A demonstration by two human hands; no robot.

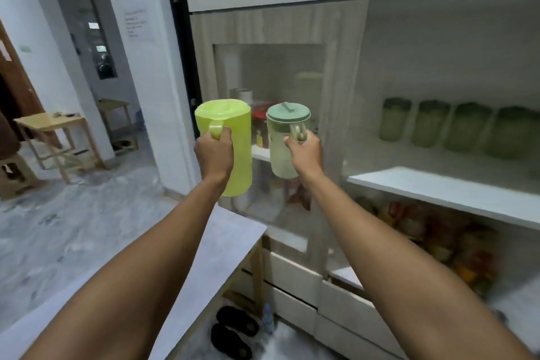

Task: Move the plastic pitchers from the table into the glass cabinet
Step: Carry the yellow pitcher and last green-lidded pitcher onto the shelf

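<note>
Above the pale grey worktop [222, 245], the left hand [214, 153] has its fingers wrapped around the handle of a lime-green plastic pitcher [230, 137], and at three o'clock of it the right hand [306, 155] grips a pale frosted pitcher with a teal lid [282, 137]. Both hang upright at twelve o'clock, just before the glass-fronted cabinet [271, 73]. This looks like the carry step; next, the door seems to need opening, which would call for a free hand.

Both arms are stretched out toward the glass cabinet [268, 131], the left hand [214, 155] wrapped around the handle of a lime-green pitcher [230, 137] and the right hand [305, 153] gripping the handle of a pale pitcher [280, 152] with a teal lid. Both pitchers hang upright, side by side and apart, in front of the glass. Under the arms runs a grey table [216, 251], with dark slippers [233, 330] on the floor beside it.
</note>
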